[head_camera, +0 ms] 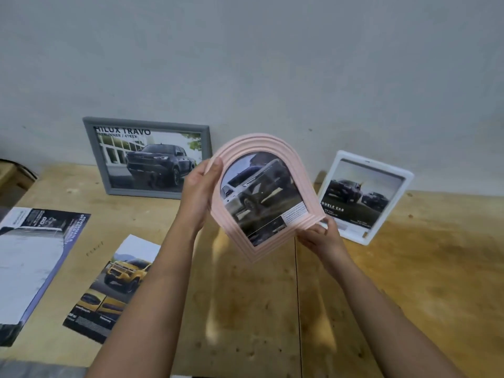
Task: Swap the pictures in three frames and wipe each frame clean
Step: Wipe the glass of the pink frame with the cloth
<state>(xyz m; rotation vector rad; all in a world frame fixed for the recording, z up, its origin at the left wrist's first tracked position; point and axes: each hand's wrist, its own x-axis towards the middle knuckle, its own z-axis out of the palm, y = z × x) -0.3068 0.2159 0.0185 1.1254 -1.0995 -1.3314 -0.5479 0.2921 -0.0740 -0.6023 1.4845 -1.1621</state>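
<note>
Wooden table (245, 309); left hand (197, 186) and right hand (323, 237) fingers pinch pink arched frame (259, 200) by its edges; best flip slowly, grip even.

Bare forearms (152, 296), bare left hand (200, 186), right hand (323, 238)

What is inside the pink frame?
The pink frame holds a blurry picture of a dark truck. The rim covers the picture's edges, and the frame's back faces away, so that cannot be seen.

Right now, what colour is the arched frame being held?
The arched frame is pale pink; the head view shows it best.
</note>
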